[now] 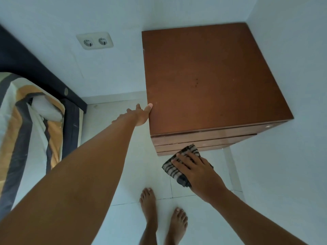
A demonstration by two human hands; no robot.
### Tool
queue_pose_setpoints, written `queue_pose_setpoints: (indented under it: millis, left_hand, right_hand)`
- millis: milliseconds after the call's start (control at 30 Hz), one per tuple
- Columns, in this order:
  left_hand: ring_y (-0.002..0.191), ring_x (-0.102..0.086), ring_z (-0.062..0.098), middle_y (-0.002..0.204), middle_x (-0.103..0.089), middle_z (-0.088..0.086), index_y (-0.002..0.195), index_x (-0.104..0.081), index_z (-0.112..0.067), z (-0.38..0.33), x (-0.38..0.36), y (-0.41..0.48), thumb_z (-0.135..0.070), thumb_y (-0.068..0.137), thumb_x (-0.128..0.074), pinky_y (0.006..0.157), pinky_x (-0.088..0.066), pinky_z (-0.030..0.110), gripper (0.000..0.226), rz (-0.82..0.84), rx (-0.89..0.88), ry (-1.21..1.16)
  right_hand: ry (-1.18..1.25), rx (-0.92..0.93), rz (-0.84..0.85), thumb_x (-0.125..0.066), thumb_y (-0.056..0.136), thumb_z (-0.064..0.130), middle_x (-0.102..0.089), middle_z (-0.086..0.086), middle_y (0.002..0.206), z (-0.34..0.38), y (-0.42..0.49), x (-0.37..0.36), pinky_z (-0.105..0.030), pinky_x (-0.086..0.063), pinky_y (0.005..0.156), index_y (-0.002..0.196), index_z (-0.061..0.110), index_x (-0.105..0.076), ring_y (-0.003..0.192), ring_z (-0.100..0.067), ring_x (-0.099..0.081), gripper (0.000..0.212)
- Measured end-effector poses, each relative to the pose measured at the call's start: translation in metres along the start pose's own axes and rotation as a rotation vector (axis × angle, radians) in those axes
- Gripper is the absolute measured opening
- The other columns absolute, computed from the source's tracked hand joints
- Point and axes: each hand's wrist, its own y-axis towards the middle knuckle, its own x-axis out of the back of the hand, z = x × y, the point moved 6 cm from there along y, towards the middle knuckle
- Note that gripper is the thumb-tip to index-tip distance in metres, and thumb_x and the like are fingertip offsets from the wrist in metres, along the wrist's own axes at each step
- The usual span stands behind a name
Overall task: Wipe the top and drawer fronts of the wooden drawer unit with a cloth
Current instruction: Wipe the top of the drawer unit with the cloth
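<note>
The brown wooden drawer unit (208,82) stands in the room's corner, its flat top bare. Its glossy drawer fronts (203,140) face me below the top's front edge. My right hand (196,170) presses a black-and-white striped cloth (178,167) flat against the lowest drawer front, fingers spread over it. My left hand (141,114) rests against the unit's left side edge near the front corner, thumb on the top's rim, holding nothing.
White walls close in behind and to the right of the unit. A double wall socket (94,41) sits left of it. A bed with a striped cover (30,128) and dark frame fills the left. My bare feet (162,213) stand on white floor tiles.
</note>
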Motion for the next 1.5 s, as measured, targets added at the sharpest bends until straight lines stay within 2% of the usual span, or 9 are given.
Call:
queue_pose_setpoints:
  millis: [100, 200, 367, 467, 633, 900, 1067, 1233, 1500]
  left_hand:
    - [0.158, -0.008, 0.042, 0.174, -0.001, 0.011, 0.163, 0.005, -0.04, 0.0, 0.001, -0.005, -0.094, 0.075, 0.005, 0.121, -0.008, 0.07, 0.104, 0.013, 0.003, -0.014]
    - [0.158, -0.009, 0.042, 0.173, -0.003, 0.012, 0.164, 0.004, -0.038, 0.0, 0.001, -0.008, -0.094, 0.074, 0.005, 0.122, -0.009, 0.069, 0.106, 0.026, 0.005, -0.017]
    - [0.158, -0.009, 0.043, 0.173, -0.005, 0.012, 0.163, 0.006, -0.04, 0.0, 0.002, 0.0, -0.1, 0.055, 0.012, 0.12, -0.01, 0.071, 0.124, 0.082, -0.014, 0.038]
    - [0.158, -0.008, 0.043, 0.174, -0.006, 0.01, 0.162, 0.006, -0.041, -0.001, 0.002, 0.008, -0.103, 0.036, 0.017, 0.118, -0.009, 0.072, 0.142, 0.13, -0.023, 0.088]
    - [0.158, -0.003, 0.043, 0.173, 0.004, 0.01, 0.162, 0.011, -0.04, -0.001, 0.02, -0.009, -0.099, 0.07, -0.001, 0.119, -0.008, 0.073, 0.11, 0.194, -0.015, 0.102]
    - [0.156, 0.016, 0.042, 0.172, 0.017, 0.006, 0.16, 0.015, -0.045, 0.016, 0.023, 0.014, -0.113, 0.042, -0.008, 0.119, 0.002, 0.074, 0.138, 0.29, -0.127, 0.102]
    - [0.154, 0.024, 0.041, 0.17, 0.022, 0.008, 0.159, 0.017, -0.044, 0.013, 0.01, 0.018, -0.106, 0.054, -0.009, 0.117, 0.007, 0.071, 0.125, 0.386, -0.197, 0.019]
    - [0.154, 0.025, 0.04, 0.17, 0.024, 0.007, 0.159, 0.019, -0.045, 0.012, 0.01, 0.02, -0.105, 0.056, -0.012, 0.118, 0.008, 0.069, 0.122, 0.448, -0.219, -0.01]
    - [0.156, 0.016, 0.042, 0.171, 0.018, 0.01, 0.16, 0.017, -0.043, 0.012, 0.013, 0.015, -0.106, 0.048, -0.007, 0.119, 0.004, 0.069, 0.131, 0.41, -0.197, -0.002]
  right_hand:
    - [0.028, 0.106, -0.021, -0.09, 0.061, 0.032, -0.053, 0.0, 0.15, -0.005, -0.01, 0.012, -0.043, -0.053, 0.1, 0.149, 0.026, -0.041, 0.136, -0.028, -0.052, 0.101]
    - [0.066, 0.193, -0.144, -0.067, 0.08, 0.036, -0.047, 0.001, 0.155, -0.009, 0.004, 0.045, -0.046, -0.047, 0.106, 0.154, 0.026, -0.038, 0.141, -0.027, -0.045, 0.08]
    - [0.144, 0.104, -0.38, -0.056, 0.087, 0.037, -0.051, -0.004, 0.151, -0.032, 0.078, 0.106, -0.048, -0.046, 0.101, 0.15, 0.022, -0.041, 0.137, -0.029, -0.048, 0.066]
    - [0.131, 0.001, -0.419, -0.05, 0.088, 0.035, -0.052, -0.003, 0.15, -0.047, 0.133, 0.127, -0.046, -0.046, 0.1, 0.15, 0.022, -0.046, 0.137, -0.028, -0.048, 0.063]
    - [0.142, -0.197, -0.384, -0.061, 0.093, 0.024, -0.045, -0.002, 0.156, -0.075, 0.238, 0.145, -0.052, -0.04, 0.11, 0.154, 0.028, -0.038, 0.143, -0.027, -0.04, 0.064]
    - [0.148, -0.389, -0.259, -0.052, 0.099, 0.023, -0.027, 0.0, 0.165, -0.11, 0.4, 0.157, -0.056, -0.026, 0.117, 0.158, 0.031, -0.028, 0.152, -0.029, -0.021, 0.064]
    - [0.082, -0.46, -0.135, -0.051, 0.1, 0.023, -0.02, 0.0, 0.167, -0.124, 0.46, 0.143, -0.059, -0.022, 0.116, 0.158, 0.033, -0.024, 0.153, -0.031, -0.016, 0.066]
    - [0.081, -0.455, 0.111, -0.041, 0.103, 0.029, 0.002, 0.004, 0.171, -0.13, 0.478, 0.121, -0.065, -0.011, 0.12, 0.161, 0.036, -0.009, 0.156, -0.034, 0.003, 0.067]
    - [0.012, -0.254, 0.078, -0.043, 0.103, 0.034, -0.003, 0.008, 0.171, -0.102, 0.402, 0.102, -0.063, -0.015, 0.121, 0.159, 0.04, -0.015, 0.157, -0.028, -0.002, 0.063]
